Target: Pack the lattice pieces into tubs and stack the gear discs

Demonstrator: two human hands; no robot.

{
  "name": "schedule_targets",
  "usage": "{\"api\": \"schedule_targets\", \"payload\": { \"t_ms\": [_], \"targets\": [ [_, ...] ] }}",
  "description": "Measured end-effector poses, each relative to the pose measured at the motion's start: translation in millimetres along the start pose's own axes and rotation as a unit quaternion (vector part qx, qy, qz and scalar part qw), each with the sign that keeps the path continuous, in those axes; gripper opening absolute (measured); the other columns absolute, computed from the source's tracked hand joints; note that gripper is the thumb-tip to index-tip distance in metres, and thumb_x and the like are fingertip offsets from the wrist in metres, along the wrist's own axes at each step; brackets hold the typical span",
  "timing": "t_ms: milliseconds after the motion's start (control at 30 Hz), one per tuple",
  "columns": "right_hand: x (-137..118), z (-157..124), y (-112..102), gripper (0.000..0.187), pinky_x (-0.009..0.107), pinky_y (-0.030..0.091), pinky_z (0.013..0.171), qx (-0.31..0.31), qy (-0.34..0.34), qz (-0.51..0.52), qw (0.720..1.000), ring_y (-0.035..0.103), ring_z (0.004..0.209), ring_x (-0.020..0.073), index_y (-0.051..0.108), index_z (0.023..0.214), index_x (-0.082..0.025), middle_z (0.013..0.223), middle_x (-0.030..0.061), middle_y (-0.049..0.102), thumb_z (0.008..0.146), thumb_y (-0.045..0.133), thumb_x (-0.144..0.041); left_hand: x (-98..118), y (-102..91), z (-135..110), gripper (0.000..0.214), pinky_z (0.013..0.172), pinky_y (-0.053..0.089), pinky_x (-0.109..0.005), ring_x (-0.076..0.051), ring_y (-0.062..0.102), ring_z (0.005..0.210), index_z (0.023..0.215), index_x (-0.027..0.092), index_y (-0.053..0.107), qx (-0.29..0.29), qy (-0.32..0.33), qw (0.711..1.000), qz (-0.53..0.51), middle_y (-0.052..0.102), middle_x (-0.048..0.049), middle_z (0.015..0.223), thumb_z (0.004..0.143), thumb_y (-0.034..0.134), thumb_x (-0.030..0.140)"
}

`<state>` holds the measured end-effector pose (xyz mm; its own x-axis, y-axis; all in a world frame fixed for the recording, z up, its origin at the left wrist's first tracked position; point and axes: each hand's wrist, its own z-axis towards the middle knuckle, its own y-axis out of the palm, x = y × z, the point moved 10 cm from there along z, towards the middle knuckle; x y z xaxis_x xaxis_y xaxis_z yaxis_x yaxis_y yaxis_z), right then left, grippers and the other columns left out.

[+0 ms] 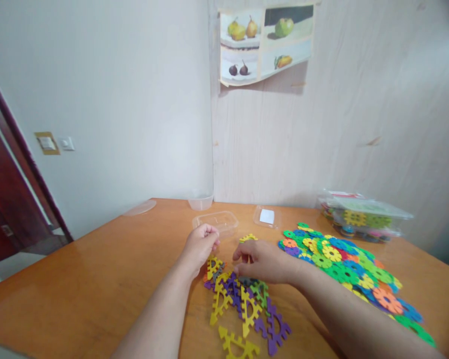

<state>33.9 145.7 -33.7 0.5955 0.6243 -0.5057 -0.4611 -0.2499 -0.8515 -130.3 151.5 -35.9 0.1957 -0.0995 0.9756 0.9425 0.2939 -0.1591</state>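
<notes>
My left hand (200,244) hovers just above the table with its fingers curled in a loose pinch; what they hold, if anything, is hidden. My right hand (260,259) rests palm down on a cluster of yellow, purple and green interlocking plastic pieces (243,304), its fingers bent over them. One yellow piece (248,238) lies just beyond the right hand's fingers. The wooden table (97,279) carries all of this.
A spread of colourful gear-shaped discs (344,267) lies to the right. Behind it stands a clear box of more pieces (362,217). Clear plastic containers (217,222) and lids (266,217) sit near the wall. A door (7,199) is at left.
</notes>
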Motion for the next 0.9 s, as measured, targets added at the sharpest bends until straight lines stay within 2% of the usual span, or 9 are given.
{"api": "schedule_targets", "payload": {
  "t_ms": [100,167,267,367,500,567,767,900],
  "targets": [
    [-21.5,-4.9,8.9,0.028,0.024,0.040,0.064,-0.012,-0.045,-0.030,0.998,0.062,0.079,0.0181,0.076,0.096,-0.025,0.090,0.0030,0.073,0.072,0.070,-0.040,-2.2,2.4,-0.2,0.009,0.057,0.043,-0.023,-0.012,0.056,0.055,0.076,0.018,0.060,-0.009,-0.004,1.000,0.007,0.064,0.0009,0.061,0.072,0.060,0.025],
    [-25.3,-5.6,12.1,0.023,0.025,0.040,0.066,-0.010,-0.050,-0.042,0.998,0.062,0.081,0.0188,0.076,0.090,-0.025,0.091,0.0033,0.073,0.072,0.069,-0.037,-3.5,3.7,-0.2,0.008,0.057,0.043,-0.023,-0.012,0.056,0.055,0.076,0.018,0.060,-0.012,-0.005,1.000,0.008,0.064,0.0005,0.061,0.072,0.059,0.026],
    [-15.2,-2.8,17.1,0.016,0.023,0.039,0.061,-0.019,-0.012,-0.023,0.999,0.061,0.072,0.0156,0.074,0.084,-0.023,0.082,0.0012,0.072,0.073,0.064,-0.028,-5.5,5.4,-0.2,0.010,0.058,0.043,-0.023,-0.012,0.056,0.056,0.075,0.018,0.060,-0.015,-0.006,1.000,-0.003,0.064,0.0001,0.062,0.071,0.063,0.027],
    [-4.7,-0.4,18.0,0.019,0.021,0.038,0.056,-0.023,0.015,0.001,1.000,0.059,0.065,0.0128,0.072,0.083,-0.021,0.076,-0.0006,0.071,0.071,0.058,-0.017,-7.7,7.1,0.2,0.013,0.058,0.043,-0.023,-0.013,0.057,0.056,0.074,0.019,0.060,-0.021,-0.008,1.000,-0.006,0.064,0.0001,0.062,0.068,0.067,0.028],
    [-18.0,-2.3,14.8,0.036,0.021,0.042,0.067,-0.032,-0.061,-0.007,0.998,0.062,0.079,0.0152,0.075,0.095,-0.025,0.090,-0.0001,0.073,0.067,0.056,-0.012,-8.7,9.2,0.4,0.010,0.059,0.043,-0.023,-0.013,0.057,0.057,0.074,0.019,0.060,-0.031,-0.009,0.999,0.004,0.064,0.0003,0.062,0.070,0.063,0.027],
    [-25.9,-4.9,15.2,0.038,0.023,0.043,0.072,-0.044,-0.093,-0.017,0.995,0.062,0.085,0.0169,0.076,0.099,-0.026,0.094,0.0008,0.073,0.067,0.059,-0.013,-8.5,9.7,0.1,0.008,0.058,0.043,-0.023,-0.013,0.056,0.057,0.074,0.019,0.060,-0.034,-0.010,0.999,0.008,0.064,0.0004,0.062,0.072,0.061,0.026],
    [-20.5,-4.8,15.1,0.018,0.020,0.040,0.060,-0.060,-0.070,-0.001,0.996,0.059,0.067,0.0128,0.076,0.084,-0.023,0.078,-0.0016,0.072,0.072,0.063,-0.020,-6.9,9.3,-0.5,0.010,0.058,0.042,-0.023,-0.013,0.056,0.056,0.073,0.019,0.060,-0.031,-0.009,0.999,0.009,0.064,0.0007,0.061,0.071,0.063,0.028],
    [0.7,1.9,3.6,0.011,0.019,0.037,0.054,-0.042,-0.040,0.052,0.997,0.055,0.061,0.0108,0.073,0.080,-0.020,0.069,-0.0036,0.066,0.074,0.064,-0.022,-5.7,7.0,0.1,0.011,0.059,0.043,-0.023,-0.013,0.056,0.057,0.075,0.019,0.060,-0.025,-0.002,1.000,0.010,0.064,0.0007,0.062,0.072,0.062,0.029]
  ]
}}
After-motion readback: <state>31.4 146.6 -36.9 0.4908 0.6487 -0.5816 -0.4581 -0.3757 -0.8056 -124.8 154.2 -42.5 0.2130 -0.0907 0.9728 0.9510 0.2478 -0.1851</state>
